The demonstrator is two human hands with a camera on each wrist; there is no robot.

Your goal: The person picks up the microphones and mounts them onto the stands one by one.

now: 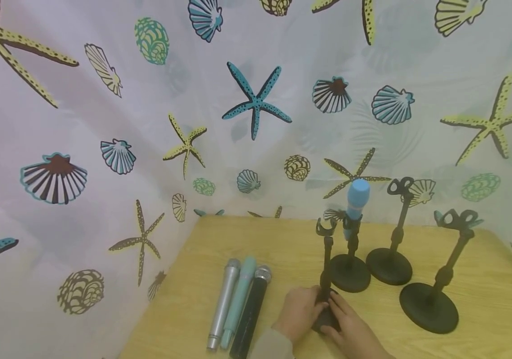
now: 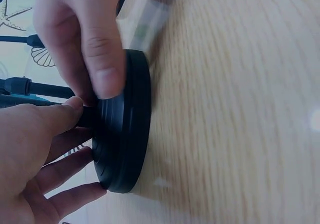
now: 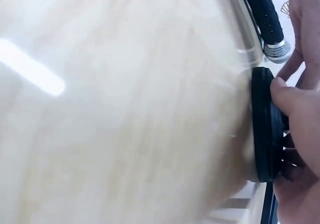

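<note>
A black desktop microphone stand (image 1: 327, 259) stands on the near side of the table, its empty clip at the top. My left hand (image 1: 298, 310) holds the bottom of its stem, the thumb against the stem in the left wrist view, with other fingers reaching the round base (image 2: 125, 134). From the right, my right hand (image 1: 354, 326) grips the same base, thumb on its near part; some of its fingers are hidden. To the left lie a silver microphone (image 1: 223, 304), a mint-green microphone (image 1: 239, 301) and a black microphone (image 1: 251, 311), side by side.
Behind the held stand, a second stand (image 1: 350, 273) carries a blue microphone (image 1: 357, 197). Two more stands with empty clips, a rear one (image 1: 389, 267) and a nearer one (image 1: 431, 309), are to the right. A patterned curtain (image 1: 256, 164) borders the wooden table (image 1: 274, 239).
</note>
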